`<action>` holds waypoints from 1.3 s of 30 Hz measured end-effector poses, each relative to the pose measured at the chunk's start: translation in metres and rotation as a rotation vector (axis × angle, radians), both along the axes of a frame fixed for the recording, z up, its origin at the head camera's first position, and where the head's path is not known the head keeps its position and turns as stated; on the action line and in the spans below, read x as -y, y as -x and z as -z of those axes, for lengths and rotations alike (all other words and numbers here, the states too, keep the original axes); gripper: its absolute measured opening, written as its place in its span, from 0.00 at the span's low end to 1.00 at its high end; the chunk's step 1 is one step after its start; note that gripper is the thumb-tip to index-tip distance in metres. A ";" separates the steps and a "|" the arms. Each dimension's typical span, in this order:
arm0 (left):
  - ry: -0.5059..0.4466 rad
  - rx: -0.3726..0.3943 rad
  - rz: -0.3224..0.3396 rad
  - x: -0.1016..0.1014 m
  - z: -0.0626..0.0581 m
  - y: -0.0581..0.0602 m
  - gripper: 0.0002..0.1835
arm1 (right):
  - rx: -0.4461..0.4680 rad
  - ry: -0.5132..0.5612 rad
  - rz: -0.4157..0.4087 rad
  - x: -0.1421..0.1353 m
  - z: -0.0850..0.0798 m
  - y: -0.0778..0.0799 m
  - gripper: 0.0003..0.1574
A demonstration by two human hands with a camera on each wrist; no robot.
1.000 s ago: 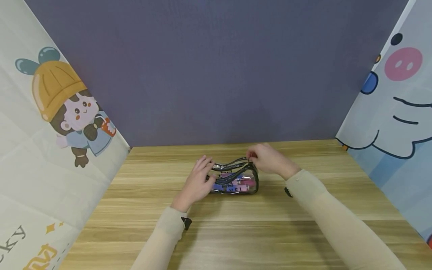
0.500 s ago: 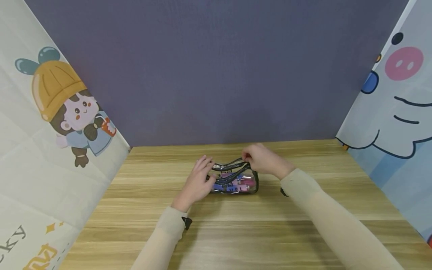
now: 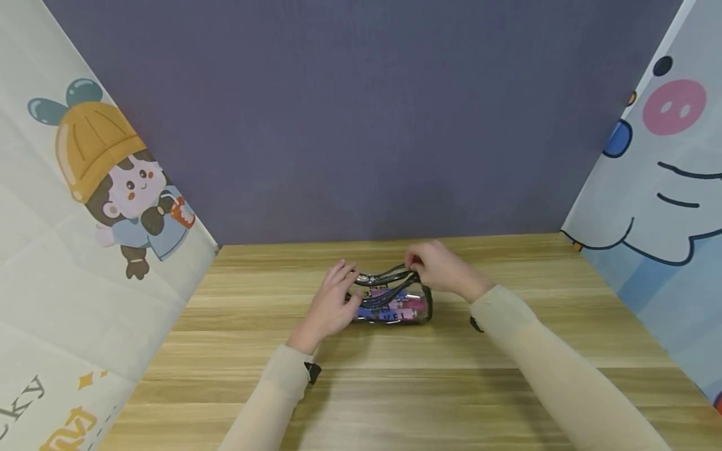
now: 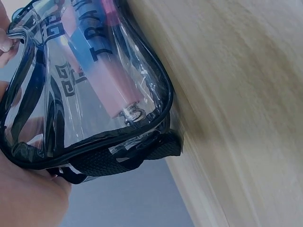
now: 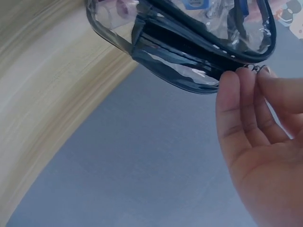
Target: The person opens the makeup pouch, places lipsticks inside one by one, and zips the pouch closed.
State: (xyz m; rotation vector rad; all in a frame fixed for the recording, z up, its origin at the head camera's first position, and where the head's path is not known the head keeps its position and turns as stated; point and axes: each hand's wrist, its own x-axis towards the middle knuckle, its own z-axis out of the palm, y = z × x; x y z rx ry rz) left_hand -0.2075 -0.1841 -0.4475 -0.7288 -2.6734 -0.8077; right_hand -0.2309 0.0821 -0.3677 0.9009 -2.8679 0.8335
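Observation:
A clear zip pouch (image 3: 427, 304) with black trim and dark printed letters stands upright on the table. Through its plastic show pink and blue tube-like items (image 4: 106, 78), one with a small metal end. My left hand (image 3: 327, 307) holds the pouch's left end, fingers over the top edge and thumb at the front. At the upper right corner my right hand (image 3: 442, 269) pinches the zipper end, where a bit of metal, apparently the zipper pull (image 5: 257, 68), shows at the fingertips. Between the black edges along the top there is a gap.
The wood-grain table (image 3: 372, 394) ends at a dark grey-blue back panel (image 3: 361, 125). Printed cartoon sheets hang at the left (image 3: 56, 250) and right (image 3: 677, 219). A black strap (image 3: 311, 373) sits at the left wrist.
My right hand has shifted slightly left along the pouch's top, then stayed nearly still over the last half second. The left hand and pouch have hardly moved.

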 end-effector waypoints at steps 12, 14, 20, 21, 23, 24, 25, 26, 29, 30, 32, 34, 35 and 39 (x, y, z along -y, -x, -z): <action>-0.002 -0.023 0.011 -0.001 -0.001 -0.002 0.27 | 0.018 0.009 0.004 -0.006 0.007 0.001 0.11; 0.001 -0.019 0.009 -0.001 -0.001 -0.002 0.27 | 0.015 0.014 0.020 -0.008 0.009 0.001 0.11; 0.000 -0.008 0.006 -0.001 -0.002 -0.003 0.27 | 0.005 0.062 0.064 -0.017 0.013 0.001 0.13; -0.001 -0.011 0.008 -0.001 -0.002 -0.003 0.27 | 0.000 0.071 0.060 -0.018 0.013 0.000 0.14; -0.005 -0.011 0.010 -0.001 -0.003 -0.003 0.27 | -0.005 0.083 0.046 -0.022 0.014 -0.001 0.19; -0.007 -0.014 0.011 -0.001 -0.003 -0.003 0.27 | -0.007 0.086 0.039 -0.023 0.015 -0.002 0.22; -0.006 -0.013 0.009 -0.002 -0.003 -0.003 0.27 | -0.010 0.085 0.032 -0.024 0.016 -0.003 0.25; -0.003 -0.012 0.008 -0.002 -0.004 -0.003 0.27 | -0.008 0.084 0.032 -0.025 0.016 -0.004 0.28; -0.007 -0.018 0.011 -0.002 -0.004 -0.004 0.27 | 0.016 0.083 0.033 -0.027 0.020 -0.007 0.38; -0.008 -0.022 0.011 -0.002 -0.004 -0.004 0.27 | 0.029 0.084 0.035 -0.026 0.021 -0.008 0.42; -0.010 -0.029 0.011 -0.002 -0.005 -0.004 0.28 | 0.051 0.085 0.034 -0.025 0.026 -0.009 0.49; -0.008 -0.037 0.011 -0.002 -0.005 -0.004 0.28 | 0.077 0.092 0.039 -0.023 0.031 -0.010 0.55; -0.003 -0.037 0.009 -0.002 -0.005 -0.004 0.29 | 0.089 0.097 0.041 -0.021 0.033 -0.010 0.57; -0.003 -0.025 0.009 -0.001 -0.005 -0.002 0.27 | 0.159 0.145 0.066 -0.016 0.045 -0.008 0.59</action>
